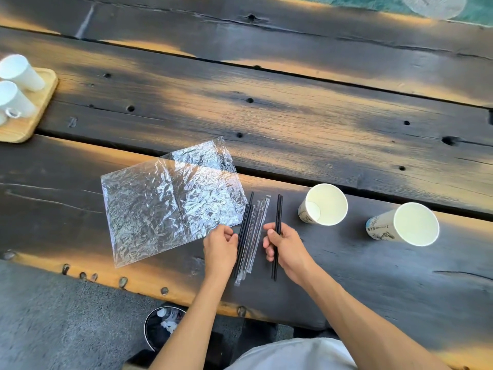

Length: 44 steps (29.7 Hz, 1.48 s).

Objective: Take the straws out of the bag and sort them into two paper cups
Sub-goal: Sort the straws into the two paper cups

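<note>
Dark weathered plank table (293, 124), seen from above: crumpled clear plastic bag (170, 198) lying flat and two white paper cups standing right of it.

Right hand (285, 249) grips a few bare black straws (278, 209), fingers curled round them, tips pointing away from the person. Left hand (220, 247) rests with loosely bent fingers against the pile of wrapped black straws (249, 236) on the table, just right of the bag. Near paper cup (324, 204) and far paper cup (410, 224) stand apart. Wooden tray (29, 116) with white mugs (18, 86) sits at far left.
</note>
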Motion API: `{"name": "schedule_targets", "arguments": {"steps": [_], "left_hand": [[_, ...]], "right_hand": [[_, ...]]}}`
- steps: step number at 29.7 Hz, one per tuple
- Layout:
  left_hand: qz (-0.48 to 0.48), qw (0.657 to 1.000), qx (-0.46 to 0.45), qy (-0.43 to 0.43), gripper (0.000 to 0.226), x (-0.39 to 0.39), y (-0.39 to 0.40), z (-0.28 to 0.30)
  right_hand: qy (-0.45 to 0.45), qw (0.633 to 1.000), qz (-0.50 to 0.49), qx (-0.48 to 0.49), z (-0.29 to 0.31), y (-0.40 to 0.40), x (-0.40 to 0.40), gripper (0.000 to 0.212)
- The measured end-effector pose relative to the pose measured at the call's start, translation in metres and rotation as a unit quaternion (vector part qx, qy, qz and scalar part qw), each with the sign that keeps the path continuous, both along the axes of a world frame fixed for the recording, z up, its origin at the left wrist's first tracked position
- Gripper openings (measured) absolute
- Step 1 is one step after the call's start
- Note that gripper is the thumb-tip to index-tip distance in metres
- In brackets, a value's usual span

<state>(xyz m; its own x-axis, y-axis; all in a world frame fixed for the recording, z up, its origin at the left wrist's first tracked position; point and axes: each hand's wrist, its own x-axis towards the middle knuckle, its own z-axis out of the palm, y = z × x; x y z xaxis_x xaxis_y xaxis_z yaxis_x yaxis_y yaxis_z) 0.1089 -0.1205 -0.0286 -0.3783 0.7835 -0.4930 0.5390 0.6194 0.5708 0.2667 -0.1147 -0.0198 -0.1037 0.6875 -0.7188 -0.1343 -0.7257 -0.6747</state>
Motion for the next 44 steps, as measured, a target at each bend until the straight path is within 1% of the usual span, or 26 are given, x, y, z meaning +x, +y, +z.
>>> {"name": "schedule_targets", "arguments": {"steps": [3, 5, 9, 12, 14, 18, 21, 24, 28, 31, 33, 34, 36, 38, 39, 41, 44], "left_hand": [[-0.058, 0.996, -0.057, 0.043, 0.024, 0.005, 0.004, -0.001], [-0.079, 0.992, -0.076, 0.062, 0.030, 0.009, 0.006, -0.001], [-0.085, 0.989, -0.095, 0.070, 0.025, 0.013, 0.007, -0.005], [-0.105, 0.985, -0.110, 0.078, 0.016, 0.014, 0.007, -0.006], [-0.124, 0.982, -0.106, 0.093, 0.011, 0.015, 0.005, -0.006], [-0.159, 0.975, -0.092, 0.122, 0.013, 0.018, 0.001, -0.008], [-0.152, 0.976, -0.097, 0.118, 0.011, 0.017, 0.004, -0.005], [-0.147, 0.980, -0.081, 0.105, 0.003, 0.013, 0.002, -0.006], [-0.151, 0.981, -0.063, 0.102, 0.016, 0.011, -0.006, -0.008], [-0.127, 0.984, -0.069, 0.100, 0.015, 0.012, -0.005, -0.007], [-0.098, 0.989, -0.083, 0.070, 0.014, 0.010, -0.001, -0.008], [-0.086, 0.992, -0.087, 0.035, 0.016, 0.007, 0.000, -0.008], [-0.069, 0.992, -0.081, -0.074, 0.023, 0.002, 0.001, -0.001], [-0.037, 0.977, -0.071, -0.198, 0.014, -0.002, 0.000, 0.013], [-0.021, 0.967, -0.068, -0.243, 0.008, -0.004, -0.001, 0.020], [-0.003, 0.951, -0.069, -0.301, 0.008, -0.005, -0.003, 0.030], [-0.011, 0.934, -0.070, -0.351, 0.011, -0.002, -0.005, 0.038]], "right_hand": [[-0.002, 0.999, -0.017, -0.029, -0.001, -0.001, 0.005, 0.016], [-0.011, 0.999, -0.018, -0.041, -0.001, -0.001, 0.007, 0.018], [-0.016, 0.998, -0.036, -0.051, -0.003, -0.002, 0.011, 0.020], [-0.016, 0.997, -0.042, -0.056, -0.002, -0.002, 0.012, 0.020], [-0.015, 0.997, -0.045, -0.057, -0.002, -0.002, 0.011, 0.020], [-0.014, 0.997, -0.044, -0.057, -0.002, -0.002, 0.010, 0.019], [-0.014, 0.997, -0.038, -0.060, -0.003, -0.001, 0.010, 0.019], [-0.011, 0.998, -0.032, -0.060, -0.001, 0.000, 0.009, 0.020], [-0.008, 0.998, -0.031, -0.059, 0.001, 0.000, 0.007, 0.020], [-0.006, 0.998, -0.031, -0.059, 0.001, 0.001, 0.005, 0.020], [-0.007, 0.998, -0.027, -0.058, 0.002, 0.002, 0.006, 0.020], [-0.007, 0.998, -0.027, -0.056, 0.002, 0.002, 0.006, 0.020], [-0.011, 0.998, -0.024, -0.052, 0.003, 0.003, 0.006, 0.021], [-0.016, 0.999, -0.017, -0.046, 0.005, 0.004, 0.007, 0.023], [-0.018, 0.999, -0.013, -0.042, 0.006, 0.005, 0.007, 0.023], [-0.010, 0.999, -0.006, -0.030, 0.010, 0.007, 0.004, 0.022], [0.018, 1.000, -0.001, -0.022, 0.015, 0.010, -0.003, 0.021]]}}
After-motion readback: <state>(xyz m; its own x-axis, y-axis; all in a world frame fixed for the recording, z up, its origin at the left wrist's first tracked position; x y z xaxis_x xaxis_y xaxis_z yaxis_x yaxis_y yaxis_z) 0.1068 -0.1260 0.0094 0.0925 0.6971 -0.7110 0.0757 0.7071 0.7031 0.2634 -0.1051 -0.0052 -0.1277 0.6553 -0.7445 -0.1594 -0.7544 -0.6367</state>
